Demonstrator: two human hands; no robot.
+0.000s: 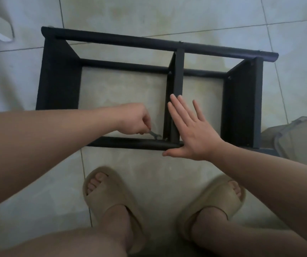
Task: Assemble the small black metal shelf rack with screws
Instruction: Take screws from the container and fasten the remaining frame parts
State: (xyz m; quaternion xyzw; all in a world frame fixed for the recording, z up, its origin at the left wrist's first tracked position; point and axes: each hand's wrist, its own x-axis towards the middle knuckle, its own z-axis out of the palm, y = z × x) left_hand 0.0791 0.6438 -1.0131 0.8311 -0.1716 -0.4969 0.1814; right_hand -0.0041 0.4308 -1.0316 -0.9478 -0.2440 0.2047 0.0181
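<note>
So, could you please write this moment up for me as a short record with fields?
setting: tiled floor
shelf rack: black, lying on the floor, partly assembled
left hand: grips a small wrench, its head by a screw where the middle panel meets the near rail
right hand: open, fingers straight, flat against the middle panel and near rail
nearby: beige slippers on the person's feet; plastic container at the right edge

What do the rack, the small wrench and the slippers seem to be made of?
Rack: likely metal, matte black paint; thin flat panels, screw heads.
Wrench: bare grey metal, dull sheen.
Slippers: probably foam or rubber, beige, thick rounded shape.
</note>
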